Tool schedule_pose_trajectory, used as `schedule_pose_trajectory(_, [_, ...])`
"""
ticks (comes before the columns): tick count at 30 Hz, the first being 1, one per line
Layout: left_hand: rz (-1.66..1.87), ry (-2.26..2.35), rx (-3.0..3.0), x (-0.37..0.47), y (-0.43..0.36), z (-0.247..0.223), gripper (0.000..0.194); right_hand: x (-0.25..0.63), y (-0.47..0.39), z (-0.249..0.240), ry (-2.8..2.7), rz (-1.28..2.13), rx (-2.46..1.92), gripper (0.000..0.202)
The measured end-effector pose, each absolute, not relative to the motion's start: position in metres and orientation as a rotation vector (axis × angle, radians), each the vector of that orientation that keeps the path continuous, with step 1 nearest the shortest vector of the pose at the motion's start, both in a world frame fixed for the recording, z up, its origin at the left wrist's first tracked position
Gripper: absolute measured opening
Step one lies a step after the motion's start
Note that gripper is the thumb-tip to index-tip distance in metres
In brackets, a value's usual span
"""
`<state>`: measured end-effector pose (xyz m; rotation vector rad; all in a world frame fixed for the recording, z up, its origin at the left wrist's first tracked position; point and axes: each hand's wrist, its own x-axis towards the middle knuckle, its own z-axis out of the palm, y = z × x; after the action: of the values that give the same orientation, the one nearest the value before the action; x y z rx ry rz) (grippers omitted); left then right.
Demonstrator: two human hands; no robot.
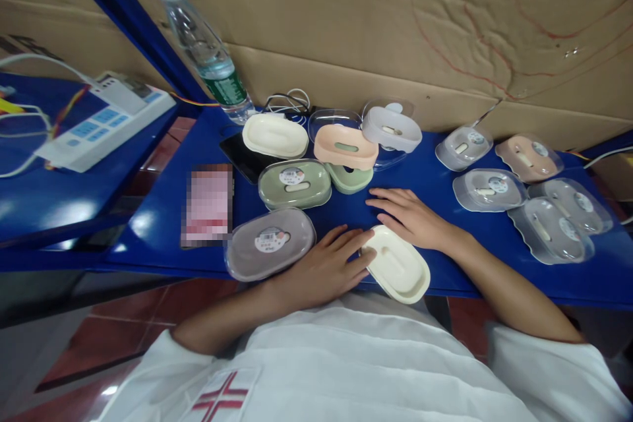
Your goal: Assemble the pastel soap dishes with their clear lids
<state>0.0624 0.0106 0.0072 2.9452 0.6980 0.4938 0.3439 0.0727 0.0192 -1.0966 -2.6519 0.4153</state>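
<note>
A cream soap dish lies tilted at the table's front edge, its oval hollow facing up. My left hand grips its left rim, fingertips over the edge. Just above the dish, my right hand has its fingers stretched out, with the thumb close to the upper rim. To the left of my left hand sits a lidded grey soap dish with a round label. Beyond it are a lidded green soap dish, a peach tray, another green piece, a cream piece and a pale grey tray.
Several lidded soap dishes, including a grey one and a peach one, stand at the right. A water bottle, a dark phone, a blurred-out flat item and a power strip are leftward. Cardboard walls the back.
</note>
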Motion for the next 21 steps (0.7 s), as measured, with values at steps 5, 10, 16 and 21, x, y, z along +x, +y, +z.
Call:
schedule_pose_trajectory(5, [0.498,0.71,2.927,0.062,0.01,0.004,0.032,0.337,0.078,0.019,-2.609,0.381,-1.081,0.051])
schedule_pose_trajectory(10, [0.508,0.731,2.897,0.062,0.009,0.002,0.033,0.332,0.081,0.018,-2.601,0.428,-1.103,0.056])
schedule_pose_trajectory(16, [0.498,0.737,2.917,0.062,0.009,0.004,0.033,0.339,0.081,0.018,-2.555,0.315,-1.109,0.05])
schedule_pose_trajectory(21, [0.5,0.73,2.926,0.062,0.009,0.005,0.032,0.347,0.079,0.023,-2.477,0.155,-1.149,0.037])
